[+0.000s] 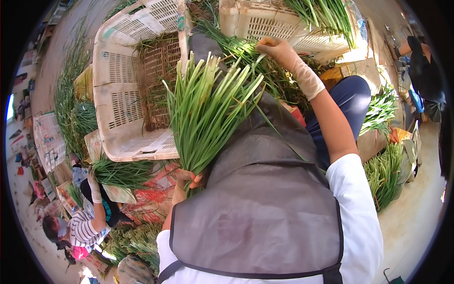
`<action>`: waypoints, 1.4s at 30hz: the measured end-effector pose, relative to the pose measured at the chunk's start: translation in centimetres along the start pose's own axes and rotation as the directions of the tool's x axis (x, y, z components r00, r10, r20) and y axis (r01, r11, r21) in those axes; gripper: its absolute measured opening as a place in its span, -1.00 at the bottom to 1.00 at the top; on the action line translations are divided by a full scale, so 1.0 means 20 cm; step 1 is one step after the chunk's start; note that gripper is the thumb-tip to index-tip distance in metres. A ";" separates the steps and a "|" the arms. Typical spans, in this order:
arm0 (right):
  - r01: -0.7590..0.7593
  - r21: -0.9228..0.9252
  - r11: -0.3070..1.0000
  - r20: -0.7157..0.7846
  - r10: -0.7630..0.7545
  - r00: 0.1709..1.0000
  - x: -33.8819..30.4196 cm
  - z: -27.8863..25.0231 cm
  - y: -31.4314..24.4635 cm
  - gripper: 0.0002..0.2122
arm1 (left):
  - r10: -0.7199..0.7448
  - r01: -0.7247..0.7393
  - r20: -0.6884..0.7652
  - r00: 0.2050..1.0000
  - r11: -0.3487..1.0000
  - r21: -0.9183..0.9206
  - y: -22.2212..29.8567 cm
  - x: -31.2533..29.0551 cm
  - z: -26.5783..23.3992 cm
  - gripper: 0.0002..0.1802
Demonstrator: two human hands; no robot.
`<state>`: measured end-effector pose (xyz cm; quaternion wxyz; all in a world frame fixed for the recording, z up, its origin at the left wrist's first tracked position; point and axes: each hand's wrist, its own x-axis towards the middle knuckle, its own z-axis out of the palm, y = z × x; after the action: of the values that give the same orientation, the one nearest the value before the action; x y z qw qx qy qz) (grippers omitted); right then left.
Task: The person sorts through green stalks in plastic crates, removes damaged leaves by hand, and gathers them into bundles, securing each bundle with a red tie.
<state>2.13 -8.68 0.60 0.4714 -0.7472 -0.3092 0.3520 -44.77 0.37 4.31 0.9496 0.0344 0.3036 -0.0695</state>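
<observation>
A thick bunch of garlic chives stands in front of my grey apron, its pale cut ends fanned out at the far side. My left hand is closed around the narrow leafy end of the bunch, near the apron. Over more loose chives at the top, my gloved right hand is raised with thumb and fingers pinched together. A pale green blade lies just below those fingertips; whether they grip it cannot be made out. One long leaf trails from the bunch across the apron.
A dirty white plastic crate stands tilted at the left; a second crate with chives on top is at the far side. Chive bundles lie at the right. Another person handles chives at the lower left; one more is at the far right.
</observation>
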 end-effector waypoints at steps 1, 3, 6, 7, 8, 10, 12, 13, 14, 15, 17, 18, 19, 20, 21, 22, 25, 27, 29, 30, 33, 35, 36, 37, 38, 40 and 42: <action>0.005 -0.092 0.996 -0.080 -0.012 0.997 0.03 -0.05 0.09 -0.75 | 0.005 -0.005 -0.005 1.000 1.000 -0.010 -0.01 0.00 0.00 -0.72; -0.169 -0.202 0.965 -0.328 0.096 0.940 0.08 -0.14 0.21 -0.74 | 0.017 -0.018 -0.027 0.999 1.000 -0.018 -0.02 -0.03 0.01 -0.72; -0.353 -0.657 0.666 -0.493 -0.026 0.869 0.08 -0.41 0.43 -0.73 | 0.018 -0.018 -0.051 0.999 1.000 -0.013 -0.02 -0.06 0.05 -0.73; -0.397 -0.805 0.440 -0.452 -0.023 0.892 0.07 -0.50 0.57 -0.72 | 0.004 -0.004 -0.050 0.999 1.000 -0.010 -0.02 -0.04 0.06 -0.74; -0.375 -0.810 0.451 -0.431 -0.024 0.902 0.08 -0.42 0.53 -0.72 | 0.029 -0.030 -0.072 0.997 0.999 -0.018 -0.03 -0.07 0.07 -0.74; -0.273 -0.843 0.464 -0.226 0.155 0.962 0.03 -0.23 0.32 -0.59 | 0.052 -0.055 -0.098 0.994 0.998 -0.028 -0.05 -0.09 0.06 -0.75; -0.163 -0.498 0.852 0.021 0.200 0.980 0.01 0.02 0.02 -0.35 | 0.056 -0.060 -0.112 0.992 0.998 -0.034 -0.06 -0.10 0.07 -0.75; -0.161 -0.481 0.862 0.138 0.255 0.957 -0.06 0.14 -0.18 -0.36 | 0.058 -0.063 -0.117 0.991 0.997 -0.034 -0.07 -0.10 0.08 -0.75; -0.156 -0.416 0.896 0.428 0.345 0.835 -0.06 0.19 -0.24 -0.34 | 0.050 -0.054 -0.116 0.992 0.998 -0.028 -0.06 -0.09 0.10 -0.76; 0.001 -0.447 0.894 0.459 0.228 0.858 -0.11 0.29 -0.27 -0.36 | 0.053 -0.056 -0.117 0.992 0.998 -0.022 -0.06 -0.08 0.10 -0.76; 0.119 -0.441 0.890 0.465 0.113 0.878 -0.14 0.41 -0.23 -0.45 | 0.050 -0.053 -0.119 0.992 0.998 -0.023 -0.05 -0.09 0.10 -0.76; 0.150 -0.431 0.890 0.451 0.068 0.890 -0.13 0.41 -0.24 -0.52 | 0.054 -0.056 -0.124 0.991 0.998 -0.016 -0.05 -0.09 0.11 -0.76; 0.052 -0.238 0.970 0.449 0.063 0.891 -0.10 0.38 -0.20 -0.57 | 0.053 -0.055 -0.126 0.991 0.998 -0.012 -0.05 -0.09 0.11 -0.77; -0.228 -0.091 0.970 0.311 0.245 0.918 -0.10 0.35 -0.21 -0.68 | 0.073 -0.075 -0.145 0.987 0.997 -0.004 -0.05 -0.11 0.13 -0.77; -0.088 -0.112 0.990 0.268 0.115 0.956 -0.12 0.29 -0.23 -0.72 | 0.072 -0.075 -0.149 0.986 0.997 -0.014 -0.06 -0.12 0.11 -0.77; -0.080 -0.196 0.977 0.216 0.122 0.969 -0.10 0.24 -0.23 -0.74 | 0.079 -0.082 -0.152 0.985 0.997 -0.011 -0.05 -0.12 0.11 -0.77; -0.201 -0.091 0.975 -0.071 0.195 0.978 0.07 0.08 -0.04 -0.74 | 0.091 -0.094 -0.160 0.983 0.996 -0.011 -0.05 -0.12 0.12 -0.77; -0.283 -0.132 0.950 -0.283 0.237 0.929 0.16 -0.04 0.10 -0.72 | 0.104 -0.108 -0.163 0.981 0.994 -0.021 -0.05 -0.13 0.12 -0.78; -0.307 -0.858 0.411 -0.262 0.162 0.951 0.18 -0.24 0.44 -0.71 | 0.089 -0.093 -0.158 0.983 0.996 -0.013 -0.04 -0.10 0.15 -0.78; -0.312 -0.936 0.161 -0.288 0.156 0.945 0.13 -0.32 0.56 -0.71 | 0.081 -0.082 -0.161 0.984 0.997 -0.002 -0.03 -0.09 0.19 -0.78; -0.211 -0.819 0.533 -0.057 0.290 0.955 0.04 -0.03 0.07 -0.55 | 0.160 -0.174 -0.228 0.960 0.984 -0.043 -0.09 -0.18 0.17 -0.78; 0.009 -0.528 0.849 0.033 0.010 0.999 -0.08 0.12 -0.13 -0.52 | 0.164 -0.181 -0.253 0.953 0.982 -0.048 -0.08 -0.17 0.22 -0.78; -0.031 -0.464 0.885 0.137 0.106 0.985 -0.20 0.23 -0.32 -0.50 | 0.181 -0.201 -0.265 0.947 0.978 -0.049 -0.09 -0.17 0.23 -0.78; 0.215 -0.691 0.690 0.287 -0.011 0.958 -0.27 0.32 -0.42 -0.48 | 0.181 -0.202 -0.275 0.944 0.978 -0.048 -0.08 -0.16 0.25 -0.77; 0.385 -0.784 0.488 0.327 -0.202 0.923 -0.33 0.43 -0.40 -0.51 | 0.194 -0.214 -0.278 0.941 0.976 -0.041 -0.08 -0.15 0.28 -0.77; 0.466 -0.528 0.710 0.466 -0.216 0.858 -0.35 0.52 -0.35 -0.61 | 0.139 -0.157 -0.294 0.946 0.987 -0.038 -0.05 -0.14 0.25 -0.77; 0.244 0.101 0.965 0.546 -0.259 0.797 -0.33 0.42 -0.47 -0.71 | 0.141 -0.135 -0.379 0.915 0.990 0.042 -0.05 -0.14 0.20 -0.77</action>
<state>-9.66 -6.43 8.25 0.4133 -0.5589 -0.5243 0.4919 -44.84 -0.69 9.26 0.8748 0.0756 0.4786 0.0032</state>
